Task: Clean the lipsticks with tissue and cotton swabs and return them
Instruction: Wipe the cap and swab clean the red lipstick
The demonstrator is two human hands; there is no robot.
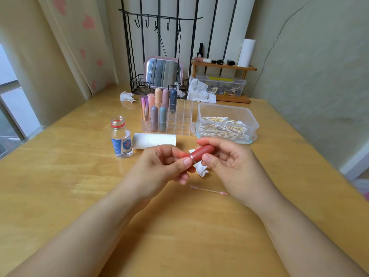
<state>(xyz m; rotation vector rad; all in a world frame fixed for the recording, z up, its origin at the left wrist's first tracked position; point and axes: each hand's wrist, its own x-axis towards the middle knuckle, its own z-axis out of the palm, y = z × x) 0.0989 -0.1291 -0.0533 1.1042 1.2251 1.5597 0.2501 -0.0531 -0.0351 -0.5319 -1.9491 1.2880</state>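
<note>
We hold red lipstick (201, 153) above table (60, 176), left hand (165, 164) pinching base, right hand (225, 158) gripping cap end. Under it, crumpled tissue (201, 169); used swab (208, 190) lies nearer us. Beyond: tissue roll (153, 140), open bottle (120, 137), organizer (179, 122) holding lipsticks, swab box (226, 122).

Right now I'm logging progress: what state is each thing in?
Red lipstick: capped, held by both hands.
Bottle: uncapped, upright.
Swab box: lid off.
Loose swab: pink-stained, on table.
Organizer: partly filled.
</note>
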